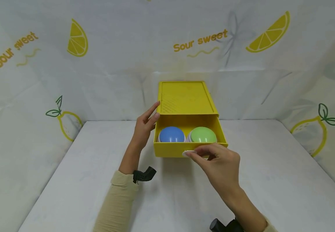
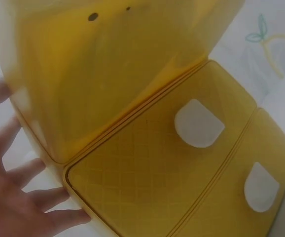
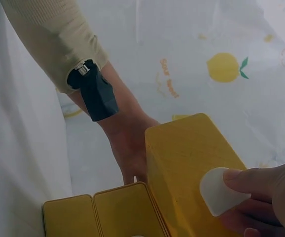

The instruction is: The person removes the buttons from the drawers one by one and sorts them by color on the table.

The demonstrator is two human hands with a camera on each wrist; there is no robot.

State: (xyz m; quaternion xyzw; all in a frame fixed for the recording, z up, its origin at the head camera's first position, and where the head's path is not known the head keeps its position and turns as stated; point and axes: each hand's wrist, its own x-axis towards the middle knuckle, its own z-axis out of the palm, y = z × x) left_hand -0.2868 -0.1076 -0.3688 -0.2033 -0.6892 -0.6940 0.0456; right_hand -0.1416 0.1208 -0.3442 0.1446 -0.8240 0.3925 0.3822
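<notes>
A yellow drawer cabinet [image 1: 186, 96] stands at the back of the white table, its top drawer [image 1: 167, 150] pulled out toward me. Inside sit two domed round objects with pale bases, one blue [image 1: 172, 134] and one light green [image 1: 203, 134]; their lower parts are hidden by the drawer front. Between thumb and fingers my right hand [image 1: 221, 162] pinches the drawer's white handle [image 3: 214, 190]. My left hand [image 1: 144, 131] touches the cabinet's left side. In the left wrist view its fingers [image 2: 49, 197] are spread along that side.
Two lower drawers with white handles [image 2: 199, 123] are closed beneath the pulled-out one. Behind the cabinet hangs a white cloth [image 1: 126, 48] with lemon prints. White table surface [image 1: 271, 167] extends on both sides. Each wrist wears a black camera mount [image 1: 144, 174].
</notes>
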